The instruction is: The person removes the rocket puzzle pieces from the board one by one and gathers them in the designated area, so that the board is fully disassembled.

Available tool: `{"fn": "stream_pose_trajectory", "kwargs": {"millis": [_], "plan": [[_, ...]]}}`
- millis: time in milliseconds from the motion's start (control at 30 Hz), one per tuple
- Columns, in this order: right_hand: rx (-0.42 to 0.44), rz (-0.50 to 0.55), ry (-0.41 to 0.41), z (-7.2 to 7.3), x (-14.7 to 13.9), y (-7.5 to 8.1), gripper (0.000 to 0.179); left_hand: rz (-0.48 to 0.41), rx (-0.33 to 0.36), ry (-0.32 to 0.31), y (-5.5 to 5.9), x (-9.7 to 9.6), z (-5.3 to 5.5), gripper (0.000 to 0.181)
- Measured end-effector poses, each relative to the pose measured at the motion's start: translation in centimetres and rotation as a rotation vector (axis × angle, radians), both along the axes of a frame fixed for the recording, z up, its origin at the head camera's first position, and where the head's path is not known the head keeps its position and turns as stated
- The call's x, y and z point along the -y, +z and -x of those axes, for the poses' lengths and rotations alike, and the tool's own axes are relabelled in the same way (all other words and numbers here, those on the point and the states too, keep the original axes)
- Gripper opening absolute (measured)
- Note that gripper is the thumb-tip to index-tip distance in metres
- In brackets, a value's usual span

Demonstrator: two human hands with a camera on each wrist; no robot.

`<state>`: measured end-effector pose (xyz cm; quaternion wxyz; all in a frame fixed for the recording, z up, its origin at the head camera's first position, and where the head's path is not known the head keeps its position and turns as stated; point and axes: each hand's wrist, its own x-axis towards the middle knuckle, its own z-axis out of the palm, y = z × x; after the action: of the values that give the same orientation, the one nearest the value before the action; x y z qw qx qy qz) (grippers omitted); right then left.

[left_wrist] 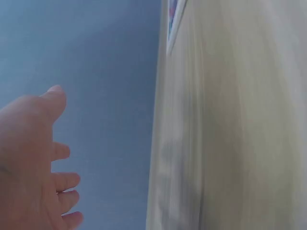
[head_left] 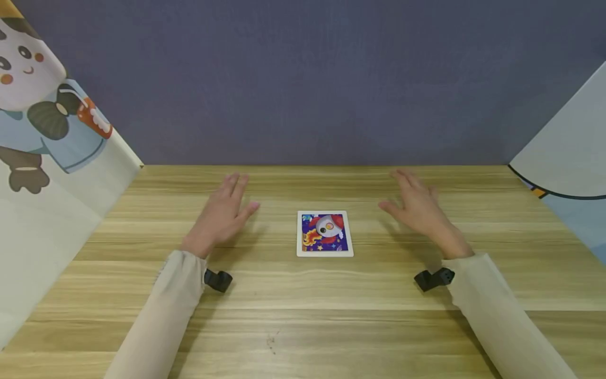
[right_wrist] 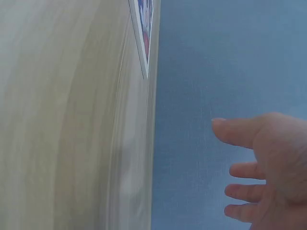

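Clearly, I see wooden bench point(head_left: 284, 300) beyond every edge of white-framed square rocket picture point(head_left: 325, 233); left hand point(head_left: 220, 215), right hand point(head_left: 420, 209) spread, empty.

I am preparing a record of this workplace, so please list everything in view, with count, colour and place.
Table: one, light wood, lower view
Table marks: few, dark, near front
Picture card: one, white border, multicoloured rocket print, on table
Back panel: one, grey-blue, behind table
Cartoon panel: one, mostly white and blue, left
Right panel: one, white and light blue, right
Wrist devices: two, black, inner wrists
Sleeves: two, beige, forearms
Left hand: one, bare, fingers empty, left of card
Right hand: one, bare, fingers empty, right of card
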<state>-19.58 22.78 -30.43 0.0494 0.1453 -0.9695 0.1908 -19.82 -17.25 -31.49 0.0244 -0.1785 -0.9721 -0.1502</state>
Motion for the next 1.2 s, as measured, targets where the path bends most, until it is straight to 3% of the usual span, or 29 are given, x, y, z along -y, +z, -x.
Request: {"fn": "stream_pose_trajectory", "kwargs": {"millis": [233, 533, 833, 1200], "plan": [[-0.033, 0.048, 0.045, -0.2, 1.0, -0.5, 0.065, -0.096, 0.020, -0.051, 0.1, -1.3, -0.4, 0.071], [0.020, 0.122, 0.087, -0.4, 2.0, -1.6, 0.062, -0.186, 0.078, -0.107, 0.0, -3.9, -1.5, 0.070], [0.053, 0.204, 0.139, -0.6, 2.5, -2.1, 0.057, -0.236, 0.110, -0.101, -1.8, -6.2, -2.3, 0.066], [0.094, 0.275, 0.225, 0.0, 4.3, -2.8, 0.052, -0.299, 0.149, -0.176, -3.0, -8.6, -2.8, 0.063]]}}
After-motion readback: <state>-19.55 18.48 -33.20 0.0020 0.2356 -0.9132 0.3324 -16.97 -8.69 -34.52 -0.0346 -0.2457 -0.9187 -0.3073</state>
